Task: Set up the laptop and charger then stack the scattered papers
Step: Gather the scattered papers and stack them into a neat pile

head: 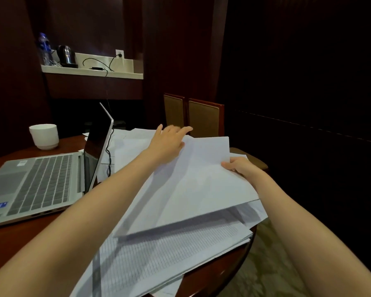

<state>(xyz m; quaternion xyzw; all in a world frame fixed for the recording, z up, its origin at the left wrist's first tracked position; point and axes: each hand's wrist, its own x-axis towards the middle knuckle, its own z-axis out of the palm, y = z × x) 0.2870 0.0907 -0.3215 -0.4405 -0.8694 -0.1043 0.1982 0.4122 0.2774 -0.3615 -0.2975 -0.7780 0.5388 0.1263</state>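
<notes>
One camera sits on the person's head (a wide view); it looks forward and down, close over the papers on the table; the laptop lies at the frame's left.

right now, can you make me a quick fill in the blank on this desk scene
1. The laptop on the table has its lid ____.
2. The blank sheets lifted off the pile are gripped by the ____ hand; the left hand reaches over them, fingers straight.
3. On the wall shelf, beside the kettle, stands a water ____.
Missing: open; right (right hand); bottle.
</notes>
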